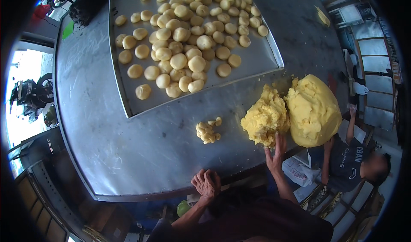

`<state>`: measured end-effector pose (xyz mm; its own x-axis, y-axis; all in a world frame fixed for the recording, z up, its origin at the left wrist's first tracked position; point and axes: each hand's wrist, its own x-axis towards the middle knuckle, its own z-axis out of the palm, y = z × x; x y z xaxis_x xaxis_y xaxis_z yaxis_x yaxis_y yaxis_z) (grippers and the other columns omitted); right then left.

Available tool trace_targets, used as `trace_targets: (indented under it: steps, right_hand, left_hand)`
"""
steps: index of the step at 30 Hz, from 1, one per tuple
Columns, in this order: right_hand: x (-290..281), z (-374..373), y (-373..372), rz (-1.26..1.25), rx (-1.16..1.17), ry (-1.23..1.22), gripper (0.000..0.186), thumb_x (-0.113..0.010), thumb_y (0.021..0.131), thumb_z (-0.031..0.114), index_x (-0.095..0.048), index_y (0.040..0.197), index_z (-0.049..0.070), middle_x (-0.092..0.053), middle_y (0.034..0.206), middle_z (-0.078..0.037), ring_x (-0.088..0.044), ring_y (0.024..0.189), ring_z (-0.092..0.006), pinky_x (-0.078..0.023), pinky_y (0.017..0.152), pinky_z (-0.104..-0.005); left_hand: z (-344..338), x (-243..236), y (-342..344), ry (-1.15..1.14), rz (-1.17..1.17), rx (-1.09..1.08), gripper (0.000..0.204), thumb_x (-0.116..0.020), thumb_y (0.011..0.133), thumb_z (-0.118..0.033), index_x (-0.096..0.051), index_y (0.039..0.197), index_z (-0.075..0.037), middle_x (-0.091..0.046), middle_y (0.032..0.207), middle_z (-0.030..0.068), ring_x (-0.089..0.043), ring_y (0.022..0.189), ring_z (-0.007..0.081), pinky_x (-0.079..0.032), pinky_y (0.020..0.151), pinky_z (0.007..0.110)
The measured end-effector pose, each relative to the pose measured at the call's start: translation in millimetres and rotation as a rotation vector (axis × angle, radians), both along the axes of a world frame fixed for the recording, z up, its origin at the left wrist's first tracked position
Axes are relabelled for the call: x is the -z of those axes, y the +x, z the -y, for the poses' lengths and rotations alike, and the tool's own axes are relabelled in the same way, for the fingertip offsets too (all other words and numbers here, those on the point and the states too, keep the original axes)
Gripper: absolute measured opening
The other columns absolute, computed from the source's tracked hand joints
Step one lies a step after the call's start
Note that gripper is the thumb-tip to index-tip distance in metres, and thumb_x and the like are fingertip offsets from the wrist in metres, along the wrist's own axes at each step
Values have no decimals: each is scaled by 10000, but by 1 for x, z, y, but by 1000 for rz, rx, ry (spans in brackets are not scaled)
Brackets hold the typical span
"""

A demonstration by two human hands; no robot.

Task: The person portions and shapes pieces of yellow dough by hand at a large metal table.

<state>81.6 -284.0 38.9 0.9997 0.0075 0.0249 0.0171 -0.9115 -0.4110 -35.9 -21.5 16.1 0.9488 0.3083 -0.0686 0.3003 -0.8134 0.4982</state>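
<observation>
My left hand (206, 183) lies on the near edge of the steel table (94, 126), fingers curled, palm hidden. My right hand (275, 154) has its fingers outstretched and apart, touching the near side of a crumbly yellow dough mound (265, 118). Right beside that mound sits a bigger, smoother lump of yellow dough (313, 109). A small cluster of pale dough pieces (207, 131) lies left of the mounds.
A large metal tray (122, 88) with several round dough balls fills the back middle. A dark heap (83, 8) and green scraper (67, 30) lie back left; scraps (322, 17) lie back right. Another person (346, 165) is at the right edge; a motorbike (32, 96) stands left.
</observation>
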Motion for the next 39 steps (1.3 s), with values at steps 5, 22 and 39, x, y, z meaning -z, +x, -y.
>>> trace_targets:
  steps: [5, 22, 39]
  right_hand:
    - [39, 15, -9, 92, -40, -69, 606, -616, 942, 357, -431, 1408, 18, -402, 1422, -270, -361, 1310, -441, -272, 1079, -540]
    - [59, 24, -16, 394, -35, 159, 583, -754, 824, 200, -537, 1326, -3, -521, 1299, -248, -476, 1190, -418, -406, 1006, -486]
    - [59, 15, -14, 536, -139, 127, 470, -704, 821, 151, -598, 1231, -54, -612, 1107, -250, -549, 1030, -437, -447, 910, -484]
  left_hand:
    - [-3, 1, -6, -41, 48, 61, 323, -738, 750, -178, -593, 1036, -135, -549, 1054, 86, -529, 948, 289, -353, 833, 428]
    - [-3, 7, 13, -148, 228, -62, 287, -655, 847, -182, -585, 1112, -97, -577, 1126, 95, -531, 1089, 279, -369, 901, 429]
    - [-10, 28, 169, 476, 305, 280, 175, -550, 892, -199, -627, 1048, -184, -639, 1075, 23, -528, 1079, 271, -297, 970, 544]
